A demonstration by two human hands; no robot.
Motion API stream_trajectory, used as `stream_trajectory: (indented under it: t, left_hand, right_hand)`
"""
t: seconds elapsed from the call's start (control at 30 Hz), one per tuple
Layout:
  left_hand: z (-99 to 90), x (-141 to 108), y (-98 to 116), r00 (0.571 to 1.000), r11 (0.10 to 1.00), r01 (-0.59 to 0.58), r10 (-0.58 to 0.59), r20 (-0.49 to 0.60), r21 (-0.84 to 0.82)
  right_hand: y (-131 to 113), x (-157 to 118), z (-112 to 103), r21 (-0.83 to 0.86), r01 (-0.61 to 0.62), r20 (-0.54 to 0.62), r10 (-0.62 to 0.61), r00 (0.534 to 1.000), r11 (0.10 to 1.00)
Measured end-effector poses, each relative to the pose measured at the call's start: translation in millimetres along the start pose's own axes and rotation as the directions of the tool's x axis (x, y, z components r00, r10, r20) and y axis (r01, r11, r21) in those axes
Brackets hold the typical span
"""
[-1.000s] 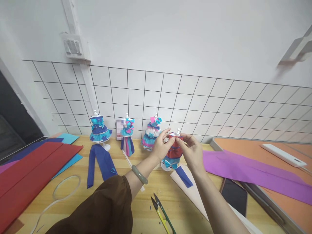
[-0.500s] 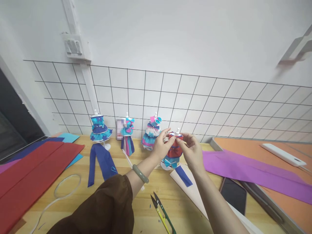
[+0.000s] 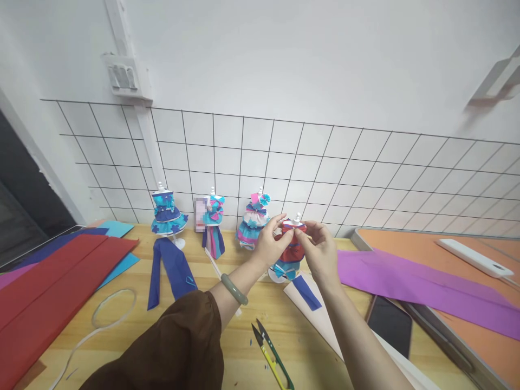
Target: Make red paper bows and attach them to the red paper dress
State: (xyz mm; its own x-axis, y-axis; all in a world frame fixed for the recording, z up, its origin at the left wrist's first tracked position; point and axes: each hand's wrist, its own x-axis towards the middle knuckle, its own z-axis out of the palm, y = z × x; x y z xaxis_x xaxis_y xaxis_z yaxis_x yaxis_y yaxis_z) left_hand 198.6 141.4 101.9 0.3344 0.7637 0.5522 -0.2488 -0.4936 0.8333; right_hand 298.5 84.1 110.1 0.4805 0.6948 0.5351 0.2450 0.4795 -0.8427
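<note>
Both hands are at a small white mannequin (image 3: 297, 220) wearing a red and blue crepe-paper dress (image 3: 293, 253) with a light blue bow low on its front. My left hand (image 3: 271, 241), with a green bangle on the wrist, pinches the dress's top edge from the left. From the right, my right hand (image 3: 320, 252) pinches the same edge, thumb and index fingertip closed against the paper. The two thumbs nearly meet at the front of the neckline. The mannequin stands upright on a white round base, partly hidden by my hands.
Three more dressed mannequins (image 3: 164, 214) stand along the wire grid (image 3: 227, 157). Thread snips (image 3: 270, 349) lie in front. Red paper (image 3: 60, 276), blue strips (image 3: 176, 265) and white cord (image 3: 95, 325) are leftward; a phone (image 3: 390, 327), purple paper (image 3: 406, 284) and an orange board (image 3: 495, 254) are rightward.
The hands keep almost the same pinch at the dress's top edge. The whole view has shifted very slightly; nothing else has visibly moved.
</note>
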Motion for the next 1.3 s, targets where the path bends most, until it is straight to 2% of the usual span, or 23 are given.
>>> stream_trajectory:
  t: [0.47, 0.8, 1.3]
  left_hand:
    - [0.4, 0.9, -2.3, 0.999, 0.997, 0.03, -0.029, 0.014, -0.071]
    - [-3.3, -0.3, -0.2, 0.996, 0.999, 0.022, -0.018, 0.083, -0.048]
    - [0.2, 0.9, -1.5, 0.999, 1.0, -0.005, 0.005, 0.034, 0.021]
  right_hand:
    - [0.4, -1.6, -1.8, 0.006, -0.011, 0.016, 0.011, 1.0, 1.0]
    - [5.4, -3.0, -0.1, -0.03, 0.009, -0.059, -0.011, 0.998, 1.0]
    - [10.1, -3.7, 3.3, -0.011, 0.015, -0.088, -0.016, 0.996, 1.0]
